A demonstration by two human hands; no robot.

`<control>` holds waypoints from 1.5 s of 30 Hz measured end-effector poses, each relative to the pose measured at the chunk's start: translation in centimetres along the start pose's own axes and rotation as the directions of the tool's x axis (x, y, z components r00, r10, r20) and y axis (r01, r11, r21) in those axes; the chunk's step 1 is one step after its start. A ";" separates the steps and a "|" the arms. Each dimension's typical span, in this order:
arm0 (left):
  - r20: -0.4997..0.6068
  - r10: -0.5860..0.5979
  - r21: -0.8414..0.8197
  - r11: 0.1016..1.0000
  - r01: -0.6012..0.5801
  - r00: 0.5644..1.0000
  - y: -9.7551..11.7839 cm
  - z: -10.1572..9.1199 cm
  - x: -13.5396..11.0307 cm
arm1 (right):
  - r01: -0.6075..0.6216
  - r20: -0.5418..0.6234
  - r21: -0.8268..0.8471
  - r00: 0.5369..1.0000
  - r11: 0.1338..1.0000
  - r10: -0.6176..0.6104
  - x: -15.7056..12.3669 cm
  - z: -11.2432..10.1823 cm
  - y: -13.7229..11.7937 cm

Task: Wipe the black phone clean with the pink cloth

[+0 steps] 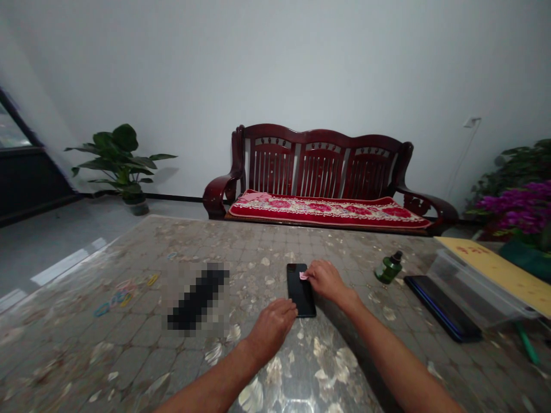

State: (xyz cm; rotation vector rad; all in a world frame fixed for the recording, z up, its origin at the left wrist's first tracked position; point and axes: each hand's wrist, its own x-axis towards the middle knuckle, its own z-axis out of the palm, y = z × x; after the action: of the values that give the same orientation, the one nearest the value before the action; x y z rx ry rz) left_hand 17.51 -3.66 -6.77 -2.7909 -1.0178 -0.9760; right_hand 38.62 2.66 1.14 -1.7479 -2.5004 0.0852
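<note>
- Pinching a pink scrap (303, 276) between the fingertips of the right hand (326, 279), right at the upper part of the phone (302, 299), close to its right edge.
- Resting the left hand (272, 321) by the phone's lower left edge, with fingers pressed together and a bit bent; can't tell a real grip from a light touch there.
- Looking at a black phone, flat on the desk (172, 373) between both hands, with its long side running away from the arms.
- Over to the left of the left hand, seeing just a dark thing (198, 298), pixelated, so can't tell any more about it.
- Further left, spotting a loose scatter of bands (124, 295) in blue, pink and yellow.
- To the right, well apart from the right hand, seeing a green bottle (390, 268) with a dark cap.
- Nearer than that, noticing a dark slab (443, 308) with a bluish edge, just beside a clear box (462, 287) with a yellow board (503, 275) over it.
- Past the desk, seeing a wooden bench (322, 163) with a red floral mat (327, 210) on the seat, plus a plant (123, 158) on the left.
</note>
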 end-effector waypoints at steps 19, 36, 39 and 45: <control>0.000 0.017 -0.012 1.000 -0.017 1.000 -0.1 0.0 -0.1 | 0.061 -0.023 0.009 0.998 0.998 -0.061 0.1 0.5 -0.4; 0.003 0.021 0.005 1.000 -0.021 1.000 0.1 -0.1 0.2 | 0.114 0.009 0.033 0.993 0.993 -0.114 -0.2 0.5 -1.7; -0.010 0.030 0.012 0.999 -0.030 0.999 0.0 0.0 0.1 | 0.178 0.027 0.022 0.984 0.984 -0.179 0.4 0.7 -2.0; 0.003 0.034 0.009 0.999 -0.035 0.999 0.0 -0.2 0.2 | 0.108 -0.050 0.001 0.993 0.994 -0.107 1.5 1.1 -2.9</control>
State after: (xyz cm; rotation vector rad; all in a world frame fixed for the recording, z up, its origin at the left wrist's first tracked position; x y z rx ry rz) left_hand 17.50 -3.57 -6.55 -2.7934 -0.9684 -0.9620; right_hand 35.28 3.09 0.34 -1.5897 -2.5506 0.0384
